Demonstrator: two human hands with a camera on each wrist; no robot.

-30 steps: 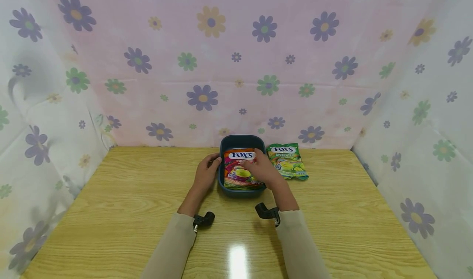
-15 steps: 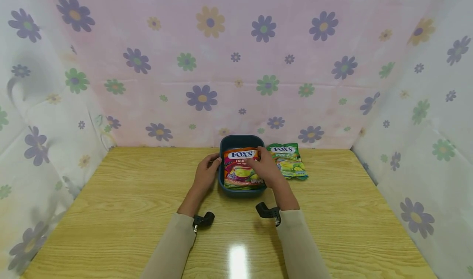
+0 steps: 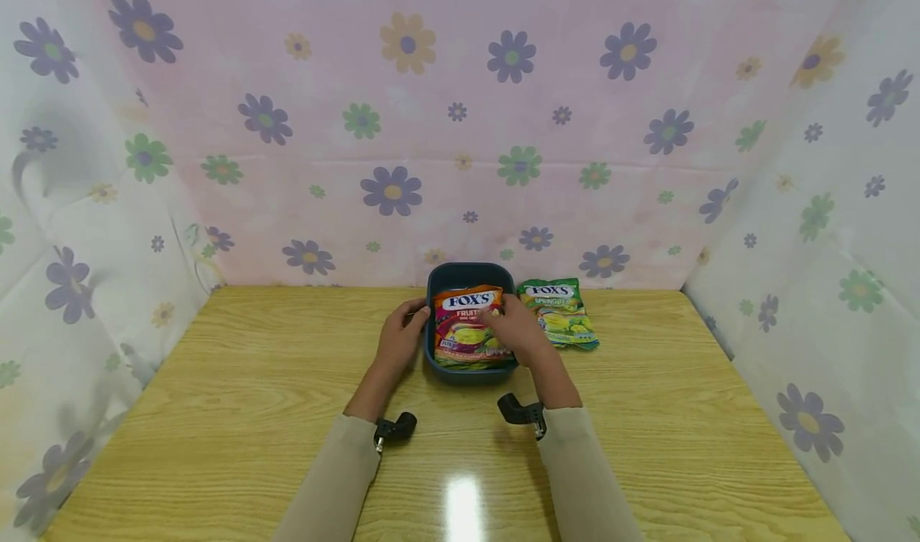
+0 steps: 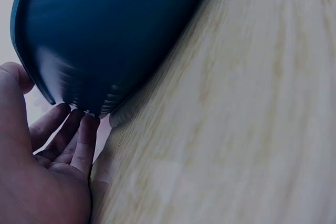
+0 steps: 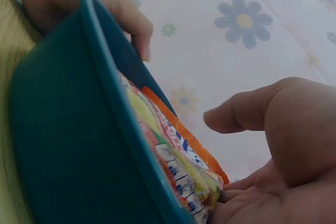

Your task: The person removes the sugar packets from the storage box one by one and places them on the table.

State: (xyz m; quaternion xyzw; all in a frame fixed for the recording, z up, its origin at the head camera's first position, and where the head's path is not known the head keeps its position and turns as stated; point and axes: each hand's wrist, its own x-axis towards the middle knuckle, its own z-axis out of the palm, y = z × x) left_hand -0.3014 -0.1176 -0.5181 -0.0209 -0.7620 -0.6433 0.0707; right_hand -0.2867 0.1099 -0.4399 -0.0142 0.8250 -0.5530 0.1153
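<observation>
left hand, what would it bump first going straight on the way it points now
Most likely the wall of the teal bin; the left hand seems right against it, though contact is hard to judge.

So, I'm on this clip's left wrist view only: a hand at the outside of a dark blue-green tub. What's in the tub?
Observer: The head view shows a red-and-orange FOX'S packet inside the tub.
Operator: And where's the right hand?
Observer: The right hand touches that packet's edge at the tub's right side.
Operator: Any other packet around?
Observer: Yes, a green FOX'S packet lies on the table, to the right of the tub.
</observation>
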